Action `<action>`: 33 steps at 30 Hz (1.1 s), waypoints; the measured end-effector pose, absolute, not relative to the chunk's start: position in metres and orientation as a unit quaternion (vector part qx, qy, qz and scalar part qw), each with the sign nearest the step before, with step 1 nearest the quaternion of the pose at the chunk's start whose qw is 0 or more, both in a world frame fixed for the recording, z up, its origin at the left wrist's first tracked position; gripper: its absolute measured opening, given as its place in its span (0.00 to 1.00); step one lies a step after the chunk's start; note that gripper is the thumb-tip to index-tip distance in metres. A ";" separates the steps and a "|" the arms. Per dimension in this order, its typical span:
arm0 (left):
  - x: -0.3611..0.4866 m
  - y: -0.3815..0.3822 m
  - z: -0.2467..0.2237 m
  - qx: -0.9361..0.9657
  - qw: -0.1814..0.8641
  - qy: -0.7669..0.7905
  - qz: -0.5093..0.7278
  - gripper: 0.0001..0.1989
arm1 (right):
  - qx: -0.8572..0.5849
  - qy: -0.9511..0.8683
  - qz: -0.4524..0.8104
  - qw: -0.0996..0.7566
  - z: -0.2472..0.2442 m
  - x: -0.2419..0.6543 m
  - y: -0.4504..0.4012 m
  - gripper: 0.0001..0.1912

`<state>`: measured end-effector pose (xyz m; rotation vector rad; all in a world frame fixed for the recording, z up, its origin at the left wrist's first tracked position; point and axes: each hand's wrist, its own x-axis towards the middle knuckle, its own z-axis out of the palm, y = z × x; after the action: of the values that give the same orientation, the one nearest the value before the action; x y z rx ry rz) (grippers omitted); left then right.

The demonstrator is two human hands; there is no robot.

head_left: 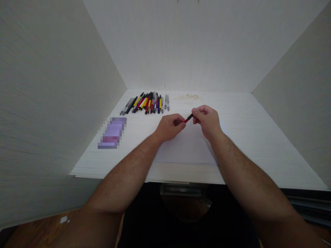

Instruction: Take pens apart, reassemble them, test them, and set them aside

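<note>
A red and black pen [189, 117] is held between my two hands, above a sheet of white paper [188, 151]. My left hand [170, 127] pinches its red end. At the black end, the fingers of my right hand [206, 119] are closed around the tip, so that end is partly hidden. Beyond my left hand lies a row of pens [148, 103] in black, red, yellow, blue and clear plastic, side by side on the white table.
A blurred purple rectangular item [112, 133] lies at the table's left. White panels enclose the table [261, 144] at the back and both sides. A brownish stain [190, 96] marks the tabletop near the back panel.
</note>
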<state>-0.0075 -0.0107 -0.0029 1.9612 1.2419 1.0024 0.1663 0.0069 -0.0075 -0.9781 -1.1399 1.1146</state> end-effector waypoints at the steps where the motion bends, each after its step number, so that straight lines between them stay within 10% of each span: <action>1: -0.008 -0.010 -0.003 0.733 0.318 0.466 0.380 0.09 | -0.417 -0.489 0.486 0.592 -0.007 0.167 0.007 0.14; 24: -0.012 -0.011 0.000 0.607 0.594 0.392 0.354 0.10 | -0.353 -0.446 0.588 0.575 0.003 0.169 0.000 0.13; 33: -0.007 -0.010 -0.006 0.720 0.316 0.459 0.414 0.08 | -0.385 -0.421 0.570 0.591 0.000 0.165 0.003 0.16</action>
<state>-0.0070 -0.0102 -0.0061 1.8968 1.2089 1.0901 0.1650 0.0032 -0.0004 -0.8946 -0.9805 1.3265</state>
